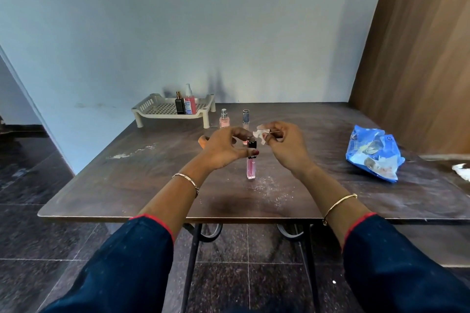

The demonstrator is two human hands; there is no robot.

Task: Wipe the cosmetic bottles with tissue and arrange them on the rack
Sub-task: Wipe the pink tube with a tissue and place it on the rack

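Pink square tube (250, 166), crumpled white tissue (260, 132)

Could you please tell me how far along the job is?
Done: a black bottle and a red spray bottle stand on the rack. In hand: the left hand grips a pink tube, the right hand pinches a tissue. Left: the pink perfume bottle and silver-capped tube on the table.

Five cosmetic items: black bottle (180, 106), red spray bottle (190, 104), pink perfume bottle (224, 121), silver-capped tube (246, 118), pink gloss tube (251, 167). One rack (152, 106), one blue packet (373, 152), one tissue (260, 132), perhaps a second scrap (461, 171) at the desk (127, 185) edge.
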